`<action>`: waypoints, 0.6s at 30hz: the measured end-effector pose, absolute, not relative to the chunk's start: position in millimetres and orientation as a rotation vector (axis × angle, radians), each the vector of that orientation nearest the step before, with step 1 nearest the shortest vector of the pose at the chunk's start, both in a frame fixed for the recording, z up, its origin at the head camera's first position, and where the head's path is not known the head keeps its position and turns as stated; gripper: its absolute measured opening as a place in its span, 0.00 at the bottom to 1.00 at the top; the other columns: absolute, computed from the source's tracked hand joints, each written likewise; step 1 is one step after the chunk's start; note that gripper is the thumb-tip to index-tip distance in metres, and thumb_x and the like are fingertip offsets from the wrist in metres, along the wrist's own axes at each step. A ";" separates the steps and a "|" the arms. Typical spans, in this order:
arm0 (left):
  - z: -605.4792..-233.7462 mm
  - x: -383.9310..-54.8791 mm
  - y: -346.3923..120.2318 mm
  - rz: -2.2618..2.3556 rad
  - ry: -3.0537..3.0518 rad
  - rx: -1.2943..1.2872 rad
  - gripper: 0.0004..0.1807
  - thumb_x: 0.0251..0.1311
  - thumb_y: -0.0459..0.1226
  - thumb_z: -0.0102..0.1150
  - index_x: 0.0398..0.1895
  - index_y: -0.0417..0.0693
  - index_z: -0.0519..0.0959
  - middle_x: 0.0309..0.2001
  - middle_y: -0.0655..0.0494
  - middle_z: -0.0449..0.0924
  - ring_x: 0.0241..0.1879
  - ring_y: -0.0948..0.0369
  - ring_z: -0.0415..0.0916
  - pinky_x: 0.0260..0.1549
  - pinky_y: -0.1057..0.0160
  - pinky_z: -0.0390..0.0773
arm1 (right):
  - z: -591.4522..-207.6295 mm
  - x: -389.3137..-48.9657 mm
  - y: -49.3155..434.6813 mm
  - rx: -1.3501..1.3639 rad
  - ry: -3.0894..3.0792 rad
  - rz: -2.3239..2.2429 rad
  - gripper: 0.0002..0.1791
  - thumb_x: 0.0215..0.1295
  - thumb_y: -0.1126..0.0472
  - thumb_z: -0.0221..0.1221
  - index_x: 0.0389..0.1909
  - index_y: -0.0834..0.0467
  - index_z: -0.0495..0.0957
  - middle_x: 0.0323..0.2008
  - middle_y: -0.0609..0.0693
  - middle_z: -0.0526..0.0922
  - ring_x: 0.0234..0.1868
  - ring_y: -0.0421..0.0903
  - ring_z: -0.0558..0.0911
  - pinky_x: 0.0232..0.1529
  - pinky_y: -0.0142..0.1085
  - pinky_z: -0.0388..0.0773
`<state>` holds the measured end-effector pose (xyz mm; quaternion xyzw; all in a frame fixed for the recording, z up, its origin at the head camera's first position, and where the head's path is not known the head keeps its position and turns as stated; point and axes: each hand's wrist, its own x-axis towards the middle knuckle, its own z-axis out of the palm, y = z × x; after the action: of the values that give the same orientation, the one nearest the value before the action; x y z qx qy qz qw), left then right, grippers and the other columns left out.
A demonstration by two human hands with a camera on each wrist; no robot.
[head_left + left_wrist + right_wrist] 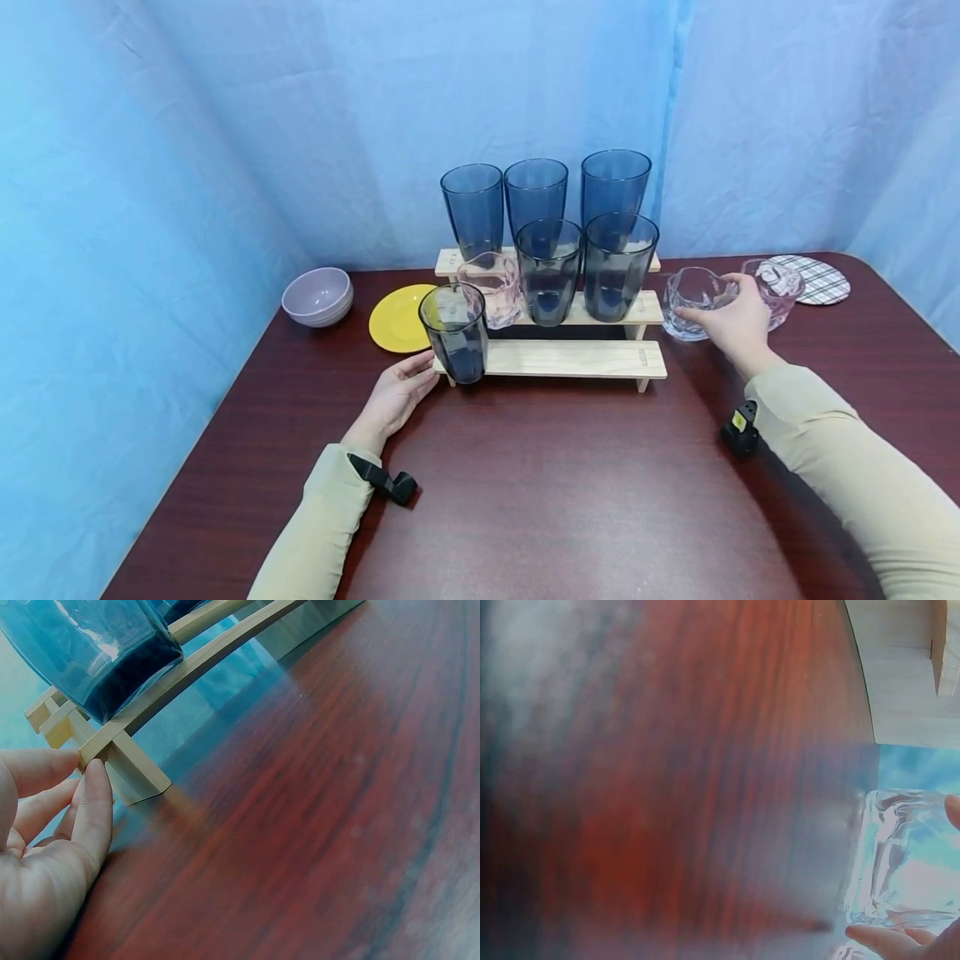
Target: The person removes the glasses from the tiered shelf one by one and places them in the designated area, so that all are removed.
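Note:
A three-step wooden rack (pixel 570 358) stands on the table. My left hand (pixel 397 392) is at its front left corner; thumb and fingertips pinch the end of the lowest slat (pixel 150 701). Right above them, a tall blue glass (pixel 459 342) sits on that slat. To the rack's right, my right hand (pixel 738 323) grips a short clear tumbler (pixel 684 310), thumb on one side and fingers on the other. A pinkish tumbler (pixel 780 304) stands just behind this hand, partly hidden by it. In the right wrist view the clear tumbler (pixel 904 855) shows at the edge between fingertips.
On the middle step stand a pink tumbler (pixel 491 292) and two blue glasses (pixel 551 279). Three more blue glasses (pixel 536 196) line the top step. A yellow plate (pixel 397 321) and lilac bowl (pixel 317 300) lie left, a checked plate (pixel 821 282) right. Blue curtain (pixel 360 108) hangs behind.

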<state>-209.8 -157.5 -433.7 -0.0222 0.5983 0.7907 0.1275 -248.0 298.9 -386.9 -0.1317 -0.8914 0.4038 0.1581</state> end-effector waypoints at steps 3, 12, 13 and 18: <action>-433.8 -210.6 -157.4 2.308 1.738 -0.071 0.28 0.65 0.22 0.42 0.69 0.29 0.55 0.47 0.58 0.69 0.44 0.70 0.72 0.47 0.74 0.76 | -386.7 -248.4 298.6 -0.348 -2.551 1.150 0.46 0.48 0.57 0.71 0.63 0.70 0.57 0.51 0.69 0.69 0.49 0.60 0.70 0.53 0.52 0.68; -433.0 -210.1 -157.1 2.282 1.740 -0.082 0.27 0.66 0.22 0.41 0.69 0.32 0.56 0.51 0.56 0.67 0.45 0.70 0.72 0.48 0.74 0.75 | -385.5 -250.4 297.6 -0.323 -2.593 1.127 0.47 0.49 0.55 0.70 0.62 0.71 0.55 0.53 0.71 0.66 0.52 0.63 0.68 0.55 0.55 0.66; -432.9 -209.9 -157.2 2.281 1.741 -0.079 0.27 0.66 0.22 0.41 0.70 0.32 0.56 0.51 0.56 0.67 0.45 0.70 0.72 0.48 0.74 0.75 | -385.5 -250.8 297.5 -0.324 -2.595 1.122 0.47 0.50 0.55 0.70 0.62 0.71 0.55 0.53 0.71 0.66 0.51 0.63 0.68 0.55 0.55 0.66; -432.0 -209.0 -157.3 2.275 1.750 -0.066 0.28 0.66 0.22 0.42 0.70 0.32 0.55 0.50 0.57 0.68 0.45 0.71 0.72 0.48 0.74 0.75 | -384.5 -252.8 297.5 -0.332 -2.598 1.108 0.47 0.51 0.54 0.70 0.63 0.71 0.54 0.56 0.72 0.65 0.55 0.65 0.68 0.59 0.57 0.64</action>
<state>-209.0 -157.3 -432.0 -0.0229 0.6039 0.7852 0.1351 -252.8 297.5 -384.5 -0.1153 -0.9034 0.3853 0.1486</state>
